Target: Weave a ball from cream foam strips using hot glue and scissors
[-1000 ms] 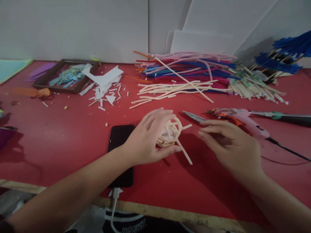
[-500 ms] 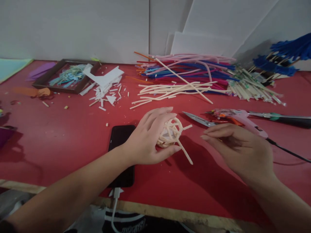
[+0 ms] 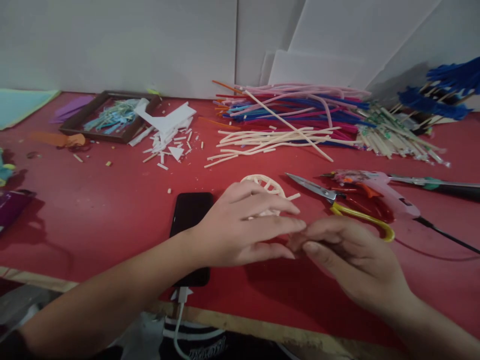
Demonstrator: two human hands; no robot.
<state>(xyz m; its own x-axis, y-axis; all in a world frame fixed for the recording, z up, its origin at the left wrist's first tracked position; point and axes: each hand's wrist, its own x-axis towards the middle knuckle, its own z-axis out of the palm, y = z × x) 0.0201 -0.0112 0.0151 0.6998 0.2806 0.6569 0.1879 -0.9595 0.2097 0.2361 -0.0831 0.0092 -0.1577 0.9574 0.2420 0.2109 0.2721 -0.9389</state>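
My left hand (image 3: 240,232) lies draped over a small cream lattice ball (image 3: 275,186) made of thin flexible sticks, its fingers stretched to the right and partly hiding it. One cream stick end (image 3: 293,197) pokes out at the ball's right side. My right hand (image 3: 352,260) is pinched, its fingertips meeting the left fingertips beside the ball. What lies in that pinch, if anything, is hidden. Just behind the right hand are scissors (image 3: 348,212) with a yellow handle.
A black phone (image 3: 193,212) with a white cable lies under my left wrist. A pink glue gun (image 3: 393,192) sits to the right. Coloured sticks (image 3: 296,107), cream sticks (image 3: 240,155), white paper scraps (image 3: 165,125) and a brown frame (image 3: 75,131) line the back of the red table (image 3: 112,210).
My right hand has moved left and down to meet the left fingertips, uncovering the scissors' yellow handle. My left fingers have straightened and now cover more of the ball. The view has shifted slightly.
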